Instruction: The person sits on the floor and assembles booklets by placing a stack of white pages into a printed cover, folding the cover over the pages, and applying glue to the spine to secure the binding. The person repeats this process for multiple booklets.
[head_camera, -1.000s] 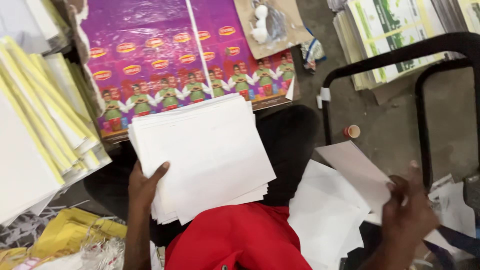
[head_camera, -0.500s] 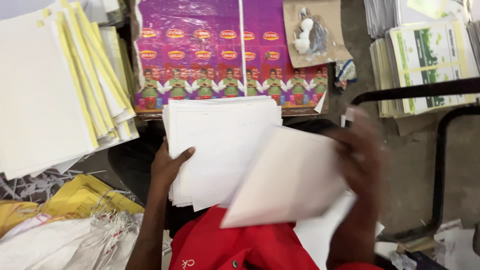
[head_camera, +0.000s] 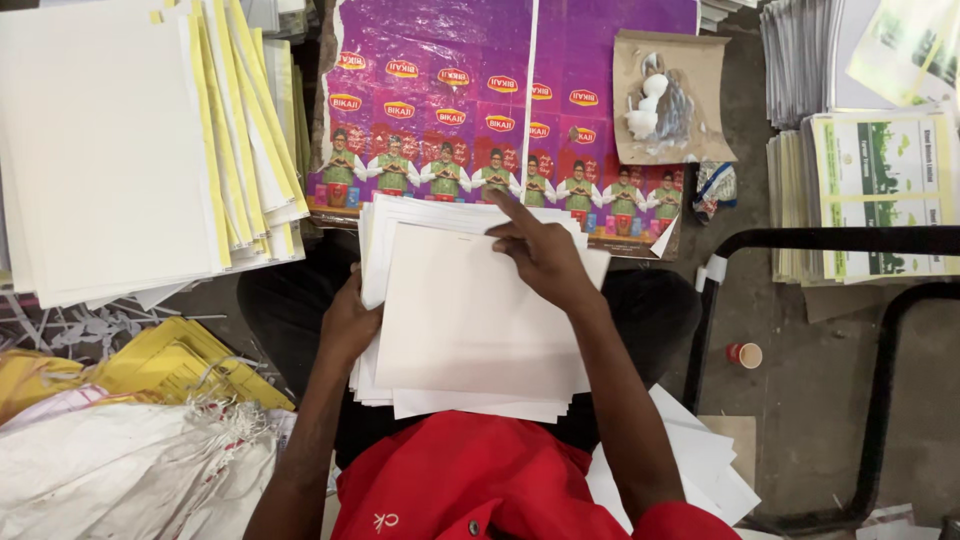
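A stack of white paper sheets (head_camera: 460, 320) rests on my lap, over dark trousers. My left hand (head_camera: 348, 320) grips the stack's left edge, thumb on top. My right hand (head_camera: 540, 252) lies flat on the top sheet near its far right corner, fingers spread and pressing down. The top sheet sits slightly askew on the pile. More loose white sheets (head_camera: 700, 460) lie on the floor by my right side, partly hidden by my arm.
A purple printed sheet (head_camera: 470, 110) lies ahead of the stack. Tall piles of white and yellow-edged paper (head_camera: 130, 150) stand at left, printed green-and-white stacks (head_camera: 870, 190) at right. A black metal frame (head_camera: 850, 240) crosses the right. A small red cup (head_camera: 744, 354) sits on the floor.
My right hand carried a white sheet from the floor pile at right across and laid it on top of the lap stack. The left hand stayed on the stack's left edge.
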